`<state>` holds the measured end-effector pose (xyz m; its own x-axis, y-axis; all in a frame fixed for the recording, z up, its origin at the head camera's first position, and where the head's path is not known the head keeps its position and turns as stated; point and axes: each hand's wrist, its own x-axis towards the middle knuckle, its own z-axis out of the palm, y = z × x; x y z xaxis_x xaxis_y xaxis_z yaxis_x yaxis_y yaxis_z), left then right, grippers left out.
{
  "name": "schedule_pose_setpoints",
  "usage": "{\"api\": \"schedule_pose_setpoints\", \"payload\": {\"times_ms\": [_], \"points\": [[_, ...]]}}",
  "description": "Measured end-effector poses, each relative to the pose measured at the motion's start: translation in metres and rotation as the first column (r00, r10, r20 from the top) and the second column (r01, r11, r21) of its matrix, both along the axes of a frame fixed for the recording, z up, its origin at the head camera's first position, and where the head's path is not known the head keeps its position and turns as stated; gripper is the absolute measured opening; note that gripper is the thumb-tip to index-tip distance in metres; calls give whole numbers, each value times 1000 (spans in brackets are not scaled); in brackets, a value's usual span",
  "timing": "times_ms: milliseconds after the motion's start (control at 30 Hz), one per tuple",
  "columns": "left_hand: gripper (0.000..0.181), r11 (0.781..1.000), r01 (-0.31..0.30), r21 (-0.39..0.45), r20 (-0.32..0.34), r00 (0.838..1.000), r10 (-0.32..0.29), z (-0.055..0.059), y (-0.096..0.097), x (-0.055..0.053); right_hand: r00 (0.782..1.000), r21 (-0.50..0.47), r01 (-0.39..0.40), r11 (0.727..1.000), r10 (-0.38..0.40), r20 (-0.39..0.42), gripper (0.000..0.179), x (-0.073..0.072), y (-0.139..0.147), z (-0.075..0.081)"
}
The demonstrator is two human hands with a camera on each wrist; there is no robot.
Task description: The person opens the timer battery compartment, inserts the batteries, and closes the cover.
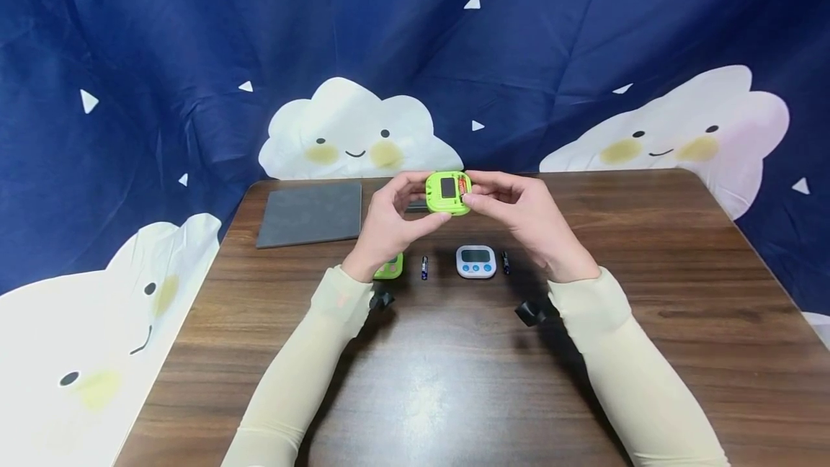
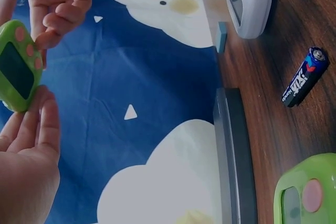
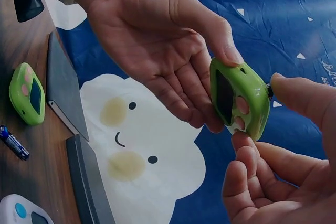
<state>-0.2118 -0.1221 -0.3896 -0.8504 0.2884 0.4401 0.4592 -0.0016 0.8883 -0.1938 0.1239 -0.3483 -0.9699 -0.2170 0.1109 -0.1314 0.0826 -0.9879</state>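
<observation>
A green kitchen timer [image 1: 449, 188] is up off the table, its back facing the head camera and a red battery [image 1: 463, 186] lying in the back's right side. My left hand [image 1: 391, 222] pinches the timer by its left side, thumb along the lower edge. On the other side my right hand [image 1: 525, 211] grips it, thumb tip at the battery's lower end. Both wrist views show the timer's front, with a dark screen and pink buttons. A second green timer [image 3: 27, 94] lies on the table, partly covered by my left wrist in the head view.
A white timer [image 1: 476, 262] with blue buttons lies below my hands, between two dark blue batteries, one left [image 1: 424, 268] and one right [image 1: 506, 263]. A dark grey flat board [image 1: 310, 215] is at the back left; another dark flat object [image 3: 89, 182] lies beside it.
</observation>
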Motion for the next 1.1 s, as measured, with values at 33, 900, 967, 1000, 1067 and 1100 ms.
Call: {"api": "schedule_pose_setpoints", "payload": {"times_ms": [33, 900, 967, 1000, 1067, 1100], "points": [[58, 1000, 1, 0, -1, 1000, -1, 0, 0, 0, 1000, -3, 0, 1000, 0, -1, 46, 0, -1, -1], [57, 999, 2, -40, -11, 1000, -2, 1, -1, 1, 998, -90, 54, 994, -50, 46, 44, 2, -9, -1], [58, 999, 1, -41, -11, 1000, -2, 1, -1, 1, 997, -93, 59, 994, -55, 46, 44, 2, -9, -2], [58, 999, 1, -42, -11, 1000, -1, 1, -1, 0, 997, -94, 60, 994, -56, 46, 44, 1, -10, -2], [57, 999, 2, -38, -11, 1000, -2, 0, -1, 0, 997, -92, 64, 994, -59, 50, 43, 1, -10, -3], [57, 999, 3, -36, -12, 1000, -3, -1, -1, 0, 997, -89, 65, 994, -61, 54, 43, 1, -10, -3]]}}
